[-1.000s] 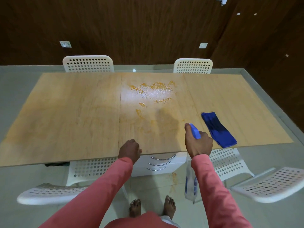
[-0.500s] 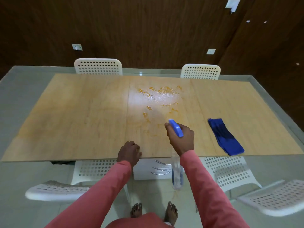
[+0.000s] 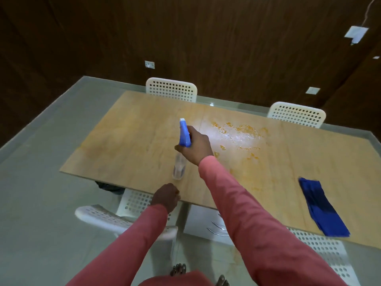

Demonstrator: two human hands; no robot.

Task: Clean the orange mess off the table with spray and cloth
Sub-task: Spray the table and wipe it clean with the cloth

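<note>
My right hand [image 3: 195, 149] grips a clear spray bottle with a blue trigger head [image 3: 184, 135], held above the wooden table [image 3: 132, 145], its nozzle pointing away from me. The orange mess [image 3: 239, 132] is spread with wet shine over the table's far middle, just right of the bottle. A folded blue cloth [image 3: 321, 207] lies at the near right edge of the table. My left hand [image 3: 166, 198] rests at the near table edge with its fingers curled, holding nothing.
Two white perforated chairs [image 3: 171, 89] [image 3: 296, 114] stand at the far side. More white chairs [image 3: 115, 215] [image 3: 329, 250] sit at the near side. White drawers [image 3: 208, 226] show under the table. Dark wood walls lie behind.
My right hand has lifted the spray bottle from below the near edge up over the table and to the left of the mess. The view has swung leftward. My left hand has stayed put.
</note>
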